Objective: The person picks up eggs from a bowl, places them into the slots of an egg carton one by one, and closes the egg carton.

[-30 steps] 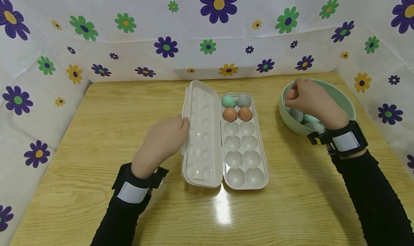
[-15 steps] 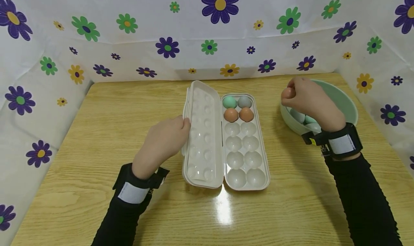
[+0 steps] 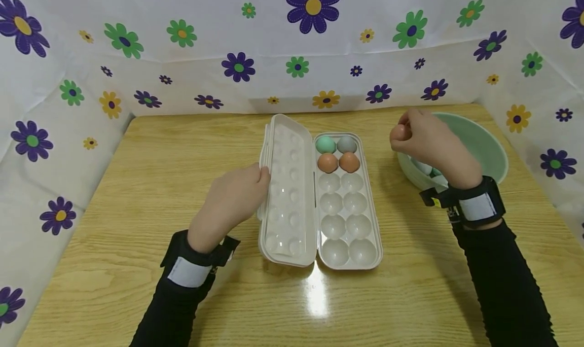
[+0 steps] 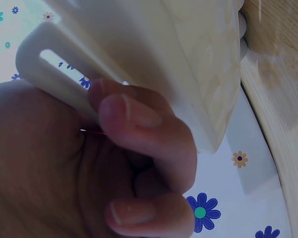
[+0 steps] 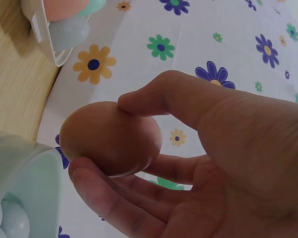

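My right hand (image 3: 429, 139) holds a brown egg (image 5: 109, 139) between thumb and fingers, over the left rim of a pale green bowl (image 3: 490, 146). Inside that bowl lie several eggs (image 5: 15, 220), pale grey and green. At the middle of the table, a white egg carton (image 3: 377, 245) stands with its lid (image 3: 287, 225) raised to the left. My left hand (image 3: 234, 200) pinches the lid's outer edge, fingers curled at its slotted tab (image 4: 35, 54). The carton's far two rows carry a green egg (image 3: 326, 144), a grey egg (image 3: 347, 144) and two brown eggs (image 3: 327, 162).
The carton's nearer cups (image 3: 335, 252) are bare. Beneath everything is a wooden table (image 3: 150, 184), bordered at the back and sides by a white cloth (image 3: 269, 27) printed with flowers. The bowl stands near the table's right edge.
My right hand has lifted the brown egg out of the bowl and moved slightly left, over its rim. The left hand keeps its grip on the lid.
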`<act>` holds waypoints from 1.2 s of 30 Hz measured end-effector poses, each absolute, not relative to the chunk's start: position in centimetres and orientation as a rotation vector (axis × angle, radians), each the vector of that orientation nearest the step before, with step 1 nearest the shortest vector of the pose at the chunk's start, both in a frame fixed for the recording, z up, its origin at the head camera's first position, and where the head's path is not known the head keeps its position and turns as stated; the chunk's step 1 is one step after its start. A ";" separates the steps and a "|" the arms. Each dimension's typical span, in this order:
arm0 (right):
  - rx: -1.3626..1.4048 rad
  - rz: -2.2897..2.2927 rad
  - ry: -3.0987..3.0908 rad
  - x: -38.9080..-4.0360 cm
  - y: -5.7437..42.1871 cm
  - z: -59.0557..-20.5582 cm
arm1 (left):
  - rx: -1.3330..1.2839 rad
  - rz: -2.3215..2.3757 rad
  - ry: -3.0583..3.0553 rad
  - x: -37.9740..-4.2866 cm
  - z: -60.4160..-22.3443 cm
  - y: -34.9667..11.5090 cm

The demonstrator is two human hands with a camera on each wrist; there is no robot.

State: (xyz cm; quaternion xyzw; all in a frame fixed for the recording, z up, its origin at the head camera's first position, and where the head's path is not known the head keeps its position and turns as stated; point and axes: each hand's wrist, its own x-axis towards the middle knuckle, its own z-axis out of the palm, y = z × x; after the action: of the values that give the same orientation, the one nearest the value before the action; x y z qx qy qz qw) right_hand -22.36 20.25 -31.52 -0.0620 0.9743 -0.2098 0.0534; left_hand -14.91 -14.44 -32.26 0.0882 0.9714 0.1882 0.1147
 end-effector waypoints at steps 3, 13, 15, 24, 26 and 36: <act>-0.183 -0.634 2.970 -22.1 20.2 -31.5 | 0.264 0.543 2.847 -15.0 -32.4 -14.4; -0.181 -0.664 2.947 -22.0 19.6 -31.8 | 0.271 0.533 2.852 -15.0 -32.5 -14.5; -0.186 -0.670 2.938 -22.0 19.5 -31.9 | 0.271 0.535 2.852 -15.0 -32.5 -14.5; -0.196 -0.663 2.927 -22.0 19.1 -31.9 | 0.270 0.546 2.850 -15.0 -32.4 -14.5; -0.202 -0.666 2.927 -22.0 19.1 -31.9 | 0.268 0.551 2.848 -15.0 -32.4 -14.5; -0.204 -0.682 2.922 -21.7 19.0 -31.7 | 0.263 0.554 2.847 -14.9 -32.3 -14.6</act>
State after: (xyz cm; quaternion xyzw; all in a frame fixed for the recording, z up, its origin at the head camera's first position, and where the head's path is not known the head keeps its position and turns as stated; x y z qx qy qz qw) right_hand -21.65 19.05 -31.71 -0.0675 0.9694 -0.2262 0.0671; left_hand -14.92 -14.55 -32.31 0.0897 0.9712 0.1890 0.1143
